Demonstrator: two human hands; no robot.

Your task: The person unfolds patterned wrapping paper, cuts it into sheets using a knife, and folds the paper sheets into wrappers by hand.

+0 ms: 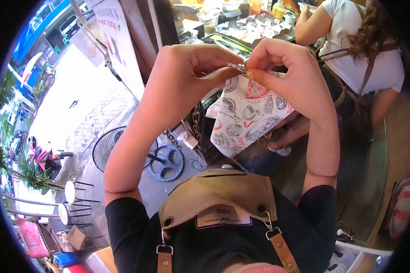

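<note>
A sheet of printed food wrapping paper (243, 116), white with black and red food drawings, hangs below my raised hands. My left hand (189, 68) pinches its gathered top edge between thumb and fingers. Beside it, almost touching, my right hand (284, 66) pinches the same edge with thumb and forefinger. The paper at the fingertips looks crumpled or twisted, and its exact fold is partly hidden by the fingers. Both hands are up in front of the counter, above my tan apron (218, 189).
A counter with crumpled foil (264, 27), containers and a yellow bottle (278, 9) lies ahead. To the right, close by, a co-worker in a white shirt (373, 59) leans over it. A black fan (109, 148) and a chain (196, 120) stand at left, beside the street.
</note>
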